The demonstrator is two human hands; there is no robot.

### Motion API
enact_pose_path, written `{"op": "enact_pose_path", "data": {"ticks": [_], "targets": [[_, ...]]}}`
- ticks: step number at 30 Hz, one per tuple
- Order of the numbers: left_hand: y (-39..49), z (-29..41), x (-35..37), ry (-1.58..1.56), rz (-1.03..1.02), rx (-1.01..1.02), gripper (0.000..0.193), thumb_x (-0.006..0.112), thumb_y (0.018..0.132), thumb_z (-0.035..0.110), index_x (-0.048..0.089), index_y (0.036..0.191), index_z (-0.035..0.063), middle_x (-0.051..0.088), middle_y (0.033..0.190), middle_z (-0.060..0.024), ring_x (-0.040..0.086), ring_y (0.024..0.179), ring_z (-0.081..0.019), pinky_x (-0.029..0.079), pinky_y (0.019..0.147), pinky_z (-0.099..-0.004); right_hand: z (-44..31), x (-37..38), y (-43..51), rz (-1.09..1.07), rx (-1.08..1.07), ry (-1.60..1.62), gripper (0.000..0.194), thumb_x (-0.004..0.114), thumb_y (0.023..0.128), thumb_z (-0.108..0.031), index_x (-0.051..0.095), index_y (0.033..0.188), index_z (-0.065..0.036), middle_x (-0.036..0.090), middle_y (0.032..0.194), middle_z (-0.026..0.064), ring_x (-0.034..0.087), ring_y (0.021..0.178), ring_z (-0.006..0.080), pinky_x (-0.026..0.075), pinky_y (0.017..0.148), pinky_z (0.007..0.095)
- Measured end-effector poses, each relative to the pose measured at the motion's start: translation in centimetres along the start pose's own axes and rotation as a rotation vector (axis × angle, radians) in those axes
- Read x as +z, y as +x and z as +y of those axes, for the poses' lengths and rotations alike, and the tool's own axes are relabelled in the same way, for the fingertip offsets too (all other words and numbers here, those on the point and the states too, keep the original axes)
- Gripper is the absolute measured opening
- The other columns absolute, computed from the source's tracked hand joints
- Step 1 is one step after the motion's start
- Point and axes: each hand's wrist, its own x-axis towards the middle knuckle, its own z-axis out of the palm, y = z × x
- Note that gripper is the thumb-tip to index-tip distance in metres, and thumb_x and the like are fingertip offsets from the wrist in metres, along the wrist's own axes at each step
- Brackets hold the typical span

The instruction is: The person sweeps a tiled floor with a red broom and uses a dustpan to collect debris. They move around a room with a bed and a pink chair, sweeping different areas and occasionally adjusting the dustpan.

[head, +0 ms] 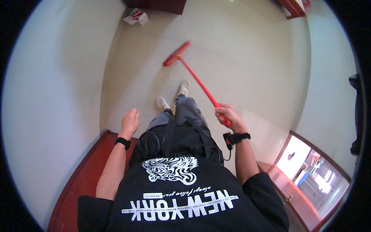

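My right hand grips the end of a red broom handle. The handle runs forward and left to a wide red broom head over the pale tiled floor, beyond my shoes. Motion blurs the head a little, and I cannot tell whether it touches the floor. My left hand hangs in the air at my left side, fingers curled in, with nothing visible in it. It is apart from the broom.
A pale wall runs along my left, with a dark red wooden surface below it. Ahead left, an open white box with something red stands beside dark red furniture. At the lower right is a door with glass.
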Motion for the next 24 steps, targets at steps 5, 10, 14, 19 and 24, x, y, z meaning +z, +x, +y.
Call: {"op": "enact_pose_path", "data": {"ticks": [5, 10, 14, 19, 24], "targets": [[0.5, 2.1, -1.1, -0.004, -0.075, 0.012, 0.032, 0.054, 0.091, 0.032, 0.054, 0.082, 0.0009, 0.059, 0.079, -0.0234, 0.055, 0.071, -0.0435, 0.041, 0.059, -0.0484, -2.1, 5.1, 5.2, -0.06, -0.013, -0.341, 0.012, 0.061, 0.081, -0.01, 0.061, 0.084, 0.002, 0.056, 0.066, 0.0026, 0.049, 0.047, 0.0077, 0.036, 0.04, 0.0235], [2.5, 3.5, -3.0, 0.05, -0.095, -0.039, 0.036, 0.053, 0.091, 0.037, 0.055, 0.083, 0.002, 0.06, 0.076, -0.0228, 0.056, 0.071, -0.0451, 0.042, 0.06, -0.0513, -0.6, 2.1, 6.6, -0.032, 0.005, -0.31, 0.012, 0.063, 0.079, -0.008, 0.061, 0.079, 0.004, 0.057, 0.064, 0.0034, 0.05, 0.048, 0.0088, 0.038, 0.042, 0.0243], [2.4, 1.9, -2.6, -0.004, 0.005, -0.055, 0.032, 0.05, 0.093, 0.034, 0.057, 0.087, 0.0027, 0.061, 0.081, -0.0237, 0.057, 0.075, -0.045, 0.043, 0.062, -0.0509, 1.5, -3.4, 3.9, 0.161, 0.161, -0.228, 0.021, 0.065, 0.084, -0.019, 0.055, 0.071, -0.006, 0.055, 0.061, 0.0, 0.047, 0.043, 0.0071, 0.036, 0.038, 0.0234], [1.7, -1.3, -0.8, -0.226, 0.118, -0.023, 0.031, 0.048, 0.093, 0.031, 0.058, 0.088, 0.0024, 0.061, 0.08, -0.0233, 0.059, 0.078, -0.0436, 0.044, 0.066, -0.051, 1.0, -4.8, 0.3, 0.228, 0.139, -0.316, 0.013, 0.06, 0.084, -0.013, 0.056, 0.076, -0.004, 0.052, 0.061, -0.0001, 0.045, 0.042, 0.006, 0.032, 0.035, 0.0208], [2.9, -1.7, -2.9, -0.093, -0.029, -0.175, 0.041, 0.048, 0.092, 0.038, 0.057, 0.084, -0.0009, 0.059, 0.073, -0.0232, 0.059, 0.071, -0.0401, 0.046, 0.065, -0.0466, -2.3, 1.8, -0.2, 0.121, -0.053, -0.638, 0.014, 0.059, 0.078, -0.011, 0.055, 0.068, -0.001, 0.052, 0.059, 0.0026, 0.049, 0.045, 0.0088, 0.036, 0.04, 0.0241]]}}
